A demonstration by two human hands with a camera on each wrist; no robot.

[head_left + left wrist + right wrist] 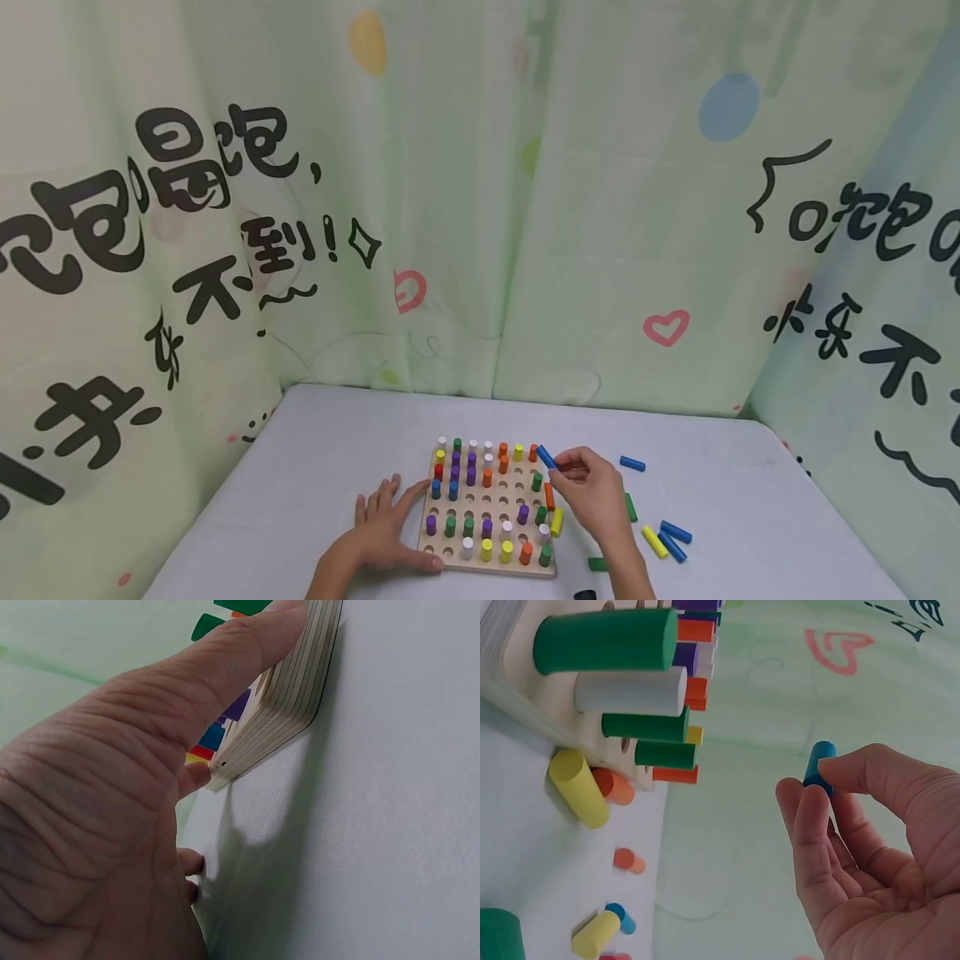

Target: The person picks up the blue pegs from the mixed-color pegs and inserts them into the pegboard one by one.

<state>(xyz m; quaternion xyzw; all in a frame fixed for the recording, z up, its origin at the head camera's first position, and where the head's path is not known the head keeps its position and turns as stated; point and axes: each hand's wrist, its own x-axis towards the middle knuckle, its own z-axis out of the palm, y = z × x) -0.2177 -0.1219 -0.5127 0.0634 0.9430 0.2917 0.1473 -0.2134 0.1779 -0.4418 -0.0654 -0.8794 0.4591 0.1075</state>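
A wooden pegboard (487, 569) lies on the table, with upright coloured pegs in many of its holes and several holes bare. My left hand (378, 529) rests along its left side, fingers spread. In the left wrist view its thumb (232, 656) lies across the board's edge (304, 682). Beyond the board's far right corner, my right hand (592, 487) pinches a blue peg (546, 456) between thumb and fingertips. The right wrist view shows this blue peg (821, 766) tilted and held up off the table.
Against the board's right side lie an orange peg (549, 497) and a yellow peg (557, 522). Farther right are loose blue pegs (676, 532), another yellow peg (654, 542) and green pegs (597, 564). A black object (585, 595) shows at the bottom edge. Printed curtains (450, 358) surround the white table (337, 425).
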